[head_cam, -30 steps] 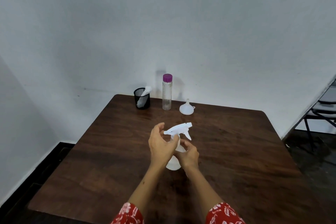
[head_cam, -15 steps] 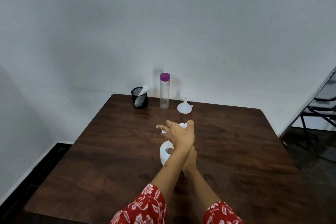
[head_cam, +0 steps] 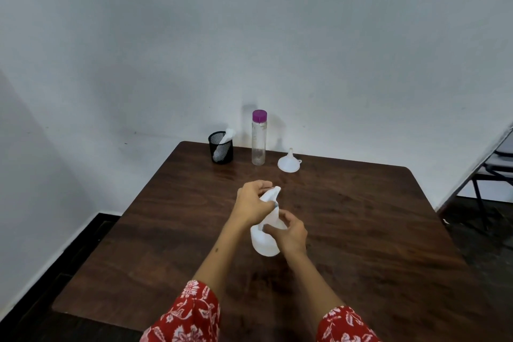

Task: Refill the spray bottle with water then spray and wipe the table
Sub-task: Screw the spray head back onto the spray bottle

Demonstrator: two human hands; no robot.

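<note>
Left hand (head_cam: 251, 204) gripping spray head (head_cam: 269, 195), right hand (head_cam: 291, 233) holding bottle (head_cam: 263, 243)

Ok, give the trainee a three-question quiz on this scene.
1. True or false: the funnel sits in the spray bottle.
2. Which hand holds the sprayer head? A) left B) right
3. Fill in: the water bottle has a ____ cap.

Key: 1 false, it stands apart on the table. 2 A, the left hand; the right hand grips the body. 3 purple.
</note>
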